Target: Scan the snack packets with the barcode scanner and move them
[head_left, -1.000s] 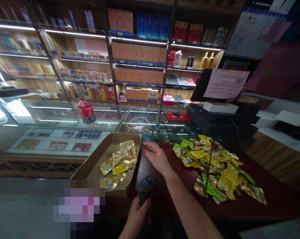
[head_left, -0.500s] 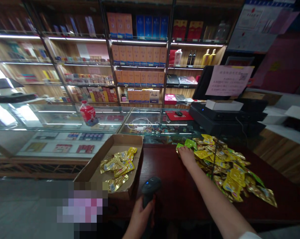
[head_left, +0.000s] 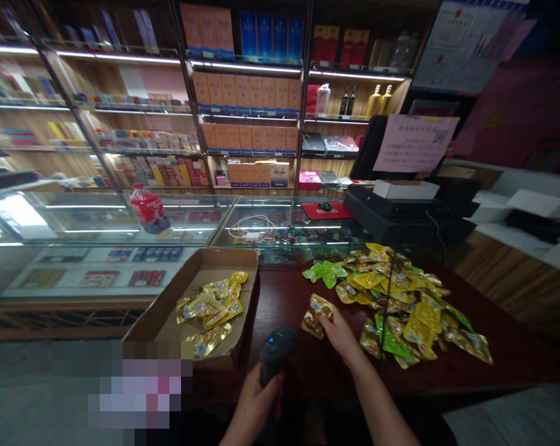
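Observation:
My left hand (head_left: 262,389) is wrapped round the handle of a black barcode scanner (head_left: 279,348), whose head shows a small blue light. Just right of it, my right hand (head_left: 336,331) pinches a gold snack packet (head_left: 316,316) by its right side, above the dark red tabletop (head_left: 280,297). Farther right lies a heap of yellow and gold snack packets (head_left: 401,291) with a few green ones in it. Two green packets (head_left: 325,272) rest at the heap's left edge. On the left, a shallow cardboard box (head_left: 249,260) holds several gold and yellow packets (head_left: 215,303).
Behind the table runs a glass display counter (head_left: 187,214) with a red-labelled bottle (head_left: 147,209) and a white cable (head_left: 251,226). A monitor (head_left: 370,145) with a pink notice stands at the back right, near a mouse (head_left: 325,205). A thin black cord (head_left: 389,291) crosses the heap.
My right hand has left the green packets at the back and come nearer, now gripping a gold packet beside the scanner. The left hand still holds the scanner. The view has shifted slightly right.

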The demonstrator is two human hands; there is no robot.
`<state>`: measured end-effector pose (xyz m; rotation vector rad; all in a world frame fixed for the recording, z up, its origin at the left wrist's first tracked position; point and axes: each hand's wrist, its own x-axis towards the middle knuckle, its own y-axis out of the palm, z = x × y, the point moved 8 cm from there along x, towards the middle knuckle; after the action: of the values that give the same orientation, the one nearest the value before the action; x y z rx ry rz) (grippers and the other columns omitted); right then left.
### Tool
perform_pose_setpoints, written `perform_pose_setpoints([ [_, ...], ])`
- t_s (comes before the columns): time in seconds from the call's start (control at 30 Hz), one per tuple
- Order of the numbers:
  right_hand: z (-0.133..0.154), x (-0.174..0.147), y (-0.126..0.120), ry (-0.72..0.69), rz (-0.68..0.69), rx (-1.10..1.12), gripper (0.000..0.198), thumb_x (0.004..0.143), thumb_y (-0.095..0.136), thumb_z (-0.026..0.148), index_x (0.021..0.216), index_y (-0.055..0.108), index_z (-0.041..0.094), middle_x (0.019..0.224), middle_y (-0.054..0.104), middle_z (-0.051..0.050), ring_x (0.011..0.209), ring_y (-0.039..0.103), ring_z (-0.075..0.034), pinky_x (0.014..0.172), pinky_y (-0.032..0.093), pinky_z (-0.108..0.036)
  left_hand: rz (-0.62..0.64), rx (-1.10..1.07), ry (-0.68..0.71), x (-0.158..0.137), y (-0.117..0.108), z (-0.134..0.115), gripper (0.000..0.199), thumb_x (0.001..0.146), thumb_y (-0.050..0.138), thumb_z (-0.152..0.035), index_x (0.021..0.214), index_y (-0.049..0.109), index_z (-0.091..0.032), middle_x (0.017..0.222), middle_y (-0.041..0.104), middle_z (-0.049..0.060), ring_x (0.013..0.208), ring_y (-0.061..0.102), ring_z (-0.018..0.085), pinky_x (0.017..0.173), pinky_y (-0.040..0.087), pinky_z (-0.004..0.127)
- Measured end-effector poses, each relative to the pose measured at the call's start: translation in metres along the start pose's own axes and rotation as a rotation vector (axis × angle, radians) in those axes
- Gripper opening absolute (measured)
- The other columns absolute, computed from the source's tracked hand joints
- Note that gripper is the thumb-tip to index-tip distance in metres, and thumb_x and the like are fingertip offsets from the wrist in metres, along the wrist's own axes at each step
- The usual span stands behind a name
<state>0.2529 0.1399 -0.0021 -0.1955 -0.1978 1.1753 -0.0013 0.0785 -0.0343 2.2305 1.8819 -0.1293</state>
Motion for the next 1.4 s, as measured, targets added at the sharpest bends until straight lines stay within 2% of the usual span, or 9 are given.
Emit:
perform_pose_setpoints([
  [0.1,-0.005,-0.013,0.008,0.027,0.054,0.076,0.036,0.07,0.061,0.03,0.105,0.064,0.02,0.099,0.077,-0.006,0.093,0.072,-0.025,0.087,0.055,-0.039,-0.006,0.002,-0.017,0.0,0.001,0.0,0.048,0.065,0.074,-0.061,0.078,0.057,-0.017,0.047,0.05,-0.007,0.031,0.043,0.009,0.03,0.037,0.02],
  [0.2,-0.002,-0.017,0.006,0.023,0.046,0.011,0.038,0.069,0.059,0.026,0.106,0.065,0.021,0.098,0.077,-0.005,0.092,0.072,-0.025,0.087,0.055,-0.039,-0.01,-0.009,-0.02,-0.001,0.001,-0.001,0.048,0.065,0.074,-0.061,0.078,0.058,-0.017,0.046,0.05,-0.007,0.03,0.043,0.009,0.03,0.037,0.02],
  [0.53,0.01,-0.022,0.0,-0.056,0.031,-0.174,0.029,0.069,0.06,0.031,0.096,0.062,0.022,0.09,0.075,-0.006,0.086,0.071,-0.027,0.08,0.054,-0.039,-0.044,-0.069,0.012,-0.009,-0.002,-0.017,0.046,0.061,0.078,-0.057,0.071,0.059,-0.016,0.045,0.049,-0.006,0.031,0.045,0.008,0.032,0.036,0.019],
  [0.73,0.012,-0.014,0.008,0.009,0.101,-0.093,0.035,0.071,0.06,0.027,0.105,0.064,0.021,0.098,0.077,-0.007,0.089,0.072,-0.025,0.078,0.055,-0.035,-0.027,-0.126,-0.012,-0.005,-0.001,-0.006,0.053,0.063,0.076,-0.062,0.082,0.061,-0.016,0.047,0.051,-0.006,0.029,0.043,0.008,0.03,0.036,0.02],
  [0.83,0.023,-0.007,0.012,-0.023,0.121,-0.063,0.035,0.073,0.057,0.023,0.107,0.063,0.021,0.102,0.076,-0.007,0.09,0.072,-0.024,0.078,0.055,-0.033,-0.057,-0.149,-0.03,-0.003,-0.004,0.004,0.053,0.063,0.076,-0.063,0.082,0.059,-0.017,0.049,0.053,-0.006,0.03,0.045,0.009,0.029,0.037,0.02],
  [1.03,0.033,-0.012,0.006,-0.042,0.13,-0.303,0.031,0.075,0.059,0.023,0.104,0.066,0.02,0.097,0.076,-0.008,0.089,0.071,-0.023,0.077,0.053,-0.03,-0.078,-0.138,-0.01,-0.003,-0.008,0.012,0.05,0.066,0.075,-0.061,0.083,0.059,-0.017,0.046,0.052,-0.007,0.029,0.043,0.008,0.03,0.037,0.019],
  [1.17,0.035,-0.02,-0.002,-0.064,0.137,-0.381,0.038,0.076,0.056,0.021,0.113,0.064,0.019,0.101,0.076,-0.008,0.092,0.071,-0.022,0.083,0.052,-0.03,-0.114,-0.123,-0.006,-0.004,-0.011,0.011,0.05,0.063,0.075,-0.061,0.079,0.059,-0.017,0.045,0.05,-0.007,0.03,0.043,0.009,0.03,0.037,0.019],
  [1.3,0.043,-0.016,0.001,-0.05,0.133,-0.224,0.038,0.074,0.057,0.023,0.111,0.065,0.019,0.102,0.076,-0.008,0.092,0.071,-0.023,0.084,0.053,-0.033,-0.081,-0.116,-0.002,-0.002,-0.007,0.007,0.05,0.067,0.073,-0.062,0.079,0.059,-0.016,0.047,0.052,-0.006,0.03,0.045,0.009,0.03,0.037,0.019],
  [1.4,0.072,-0.005,0.032,-0.018,0.191,0.098,0.033,0.074,0.059,0.028,0.105,0.066,0.019,0.1,0.076,-0.007,0.091,0.071,-0.023,0.084,0.054,-0.035,-0.095,-0.13,-0.031,0.001,-0.007,0.009,0.055,0.064,0.074,-0.065,0.084,0.06,-0.016,0.049,0.054,-0.005,0.03,0.046,0.01,0.029,0.037,0.02],
])
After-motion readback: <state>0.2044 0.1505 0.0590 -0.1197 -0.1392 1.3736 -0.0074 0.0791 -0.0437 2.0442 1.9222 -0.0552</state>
